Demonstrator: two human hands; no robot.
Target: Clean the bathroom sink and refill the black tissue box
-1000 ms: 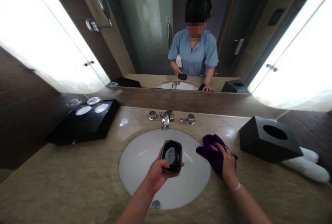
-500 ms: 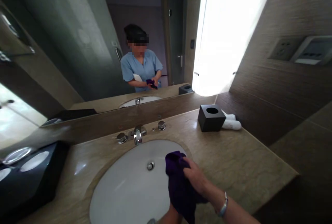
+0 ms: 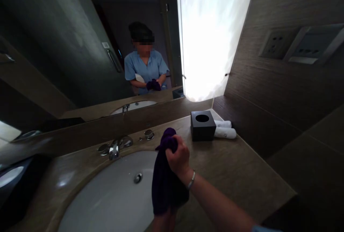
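head: tissue box beyond purple cloth

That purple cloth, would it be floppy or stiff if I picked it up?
Probably floppy: the purple cloth hangs in limp folds below the right hand bunching its top. It is likely light for its size, since that single grip seems to carry it. It looks soft, so probably not slippery.

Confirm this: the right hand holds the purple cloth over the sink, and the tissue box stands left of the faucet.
The tissue box stands right of the faucet, not left, as the head view shows; the right hand and cloth are as you say.
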